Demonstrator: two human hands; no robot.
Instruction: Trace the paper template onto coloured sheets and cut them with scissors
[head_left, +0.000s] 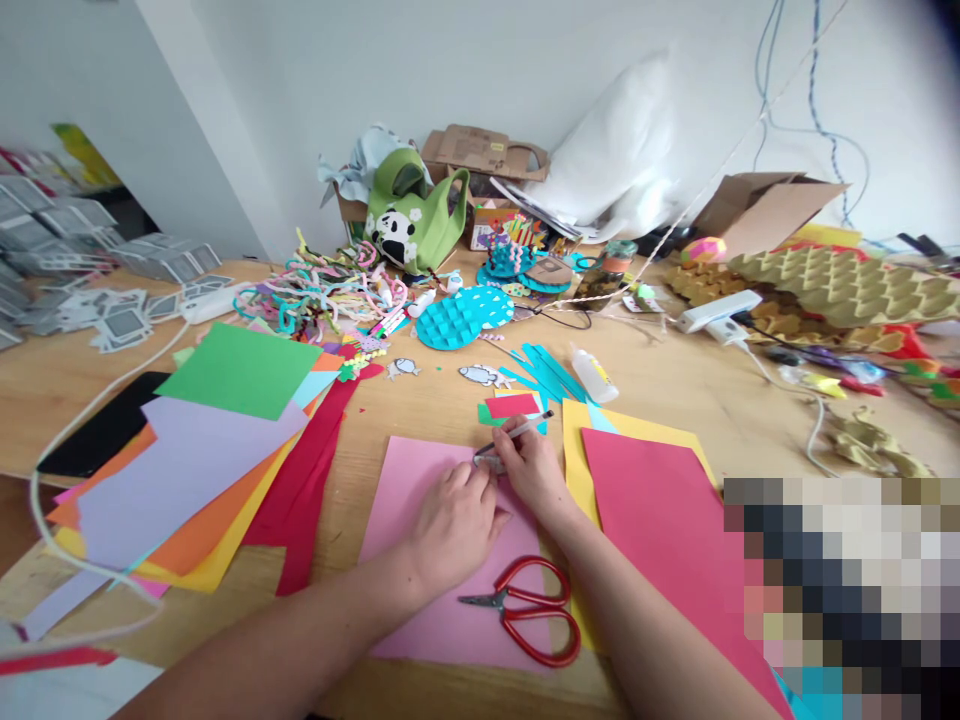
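My right hand is closed around a slim grey pen with a dark end, its tip pointing down to the left. Under the tip lies a small grey-white paper cutout, partly hidden by my fingers. My left hand rests palm down on a pink sheet, its fingertips pressing at the cutout's lower edge and its thumb apart. Red-handled scissors lie on the same sheet, close below my left hand. Just beyond it are small red and green paper pieces.
Stacked coloured paper lies left, beside red crepe paper. Red and yellow sheets are right. Behind are fish cutouts, blue strips, a glue bottle, pipe cleaners and a green panda bag. Egg trays stand right.
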